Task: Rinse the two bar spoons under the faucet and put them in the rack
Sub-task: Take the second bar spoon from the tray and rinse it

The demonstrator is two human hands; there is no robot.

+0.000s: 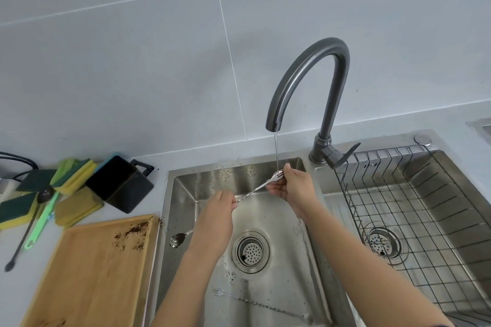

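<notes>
I hold one bar spoon [255,190] stretched between my two hands over the left sink basin [268,210]. My right hand [291,186] pinches the bowl end and tips it up into the thin stream from the faucet [309,79], so the water strikes the bowl first and should run down the twisted stem. My left hand [219,210] is closed on the lower end, which keeps the long stem steady and slanting downward, letting the rinse water drain into the basin rather than along my arm.

The second bar spoon [183,236] leans at the basin's left wall, near my left wrist, its bowl speckled with dark grounds; part of its stem is hidden behind my hand. I judge it has not been rinsed yet. A third long utensil with a forked tip [255,302] lies on the basin floor near the front edge; I cannot tell whether it belongs to the job.

The wire rack [414,210] sits in the right basin, just beside my right forearm, and no spoon is in it yet. That short reach across the divider is why I work at this side of the stream. On the desk at the left, the wooden board [95,271] carries the same dark crumbs.
</notes>
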